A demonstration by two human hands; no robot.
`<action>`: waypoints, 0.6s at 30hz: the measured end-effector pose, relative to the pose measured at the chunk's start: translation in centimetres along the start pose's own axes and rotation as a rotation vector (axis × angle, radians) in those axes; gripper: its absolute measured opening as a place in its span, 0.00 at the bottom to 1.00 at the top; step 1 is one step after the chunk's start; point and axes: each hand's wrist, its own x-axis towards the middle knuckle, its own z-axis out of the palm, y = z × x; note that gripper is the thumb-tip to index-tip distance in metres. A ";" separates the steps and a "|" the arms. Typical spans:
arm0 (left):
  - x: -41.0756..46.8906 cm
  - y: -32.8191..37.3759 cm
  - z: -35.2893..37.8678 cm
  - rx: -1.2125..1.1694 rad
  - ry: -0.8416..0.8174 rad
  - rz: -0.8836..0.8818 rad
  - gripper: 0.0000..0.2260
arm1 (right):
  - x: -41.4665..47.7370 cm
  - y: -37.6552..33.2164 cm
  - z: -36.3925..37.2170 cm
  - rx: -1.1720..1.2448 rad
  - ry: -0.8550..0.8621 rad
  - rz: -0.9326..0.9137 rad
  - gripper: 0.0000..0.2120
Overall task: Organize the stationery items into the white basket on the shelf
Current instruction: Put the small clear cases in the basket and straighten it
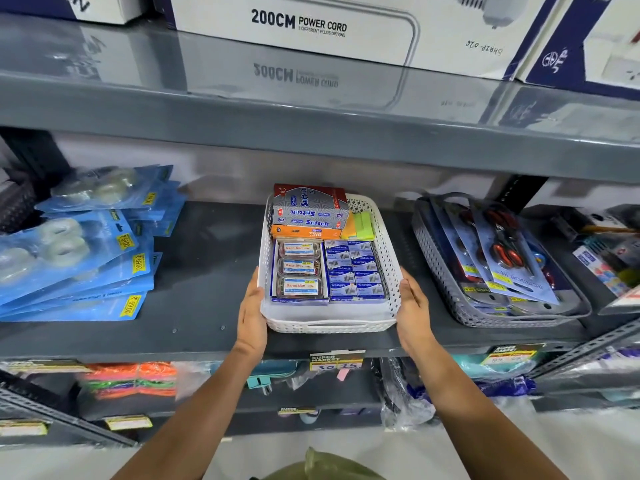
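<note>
Fingers of the left hand [254,306] lie flat and pressed together along the left wall of the white basket [332,320], thumb tip at the rim; those of the right hand [412,303] lie likewise against the right wall. Whether any fingertips curl under the base I cannot tell.

Both hands clasp the basket near its front corners, the left at about 9 o'clock of it and the right at about 3 o'clock. It sits on the dark shelf [207,299], its front edge close to the shelf lip, its long axis running from 6 o'clock toward 12 o'clock, away from the person. Neither hand is clearly nearer; the hold looks even.

Inside, the stationery appears sorted: the boxed pens [310,211] stacked at the 12 o'clock end, sticky notes [360,225] just beside them at the right wall, clear clip boxes [299,268] in the front left, staple packs [356,271] in the front right. A bare strip of floor shows at the 6 o'clock end.

Blue tape packs [79,244] lie well apart at 9 o'clock; a grey basket of scissors [498,261] stands near at 3 o'clock.

Judging by this, the filling is done and the step in hand is seating the basket. The likely move is a straight push toward 12 o'clock, along the long axis, and equal pressure from both hands would keep it from skewing toward the grey basket.
</note>
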 end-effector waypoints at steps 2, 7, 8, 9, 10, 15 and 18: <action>0.1 -0.2 -0.1 0.023 -0.004 0.005 0.15 | 0.0 0.0 -0.1 0.002 -0.008 0.006 0.17; -0.1 -0.4 -0.4 0.088 -0.046 0.029 0.16 | -0.1 -0.1 -0.1 0.017 -0.008 0.034 0.17; -0.3 -0.4 -0.4 0.108 -0.057 0.039 0.18 | -0.2 -0.1 -0.1 0.023 -0.003 0.039 0.17; -0.5 -0.4 -0.5 0.127 -0.066 0.050 0.21 | -0.2 -0.2 -0.1 0.025 0.000 0.042 0.17; -0.6 -0.4 -0.5 0.145 -0.071 0.056 0.24 | -0.2 -0.3 -0.1 0.028 0.000 0.044 0.17; -1.3 -0.3 -0.8 0.247 -0.049 0.041 0.25 | -0.4 -0.3 0.0 0.046 0.002 0.054 0.16; -1.4 -0.4 -0.8 0.298 -0.029 0.017 0.22 | -0.3 -0.3 0.0 0.054 0.002 0.062 0.17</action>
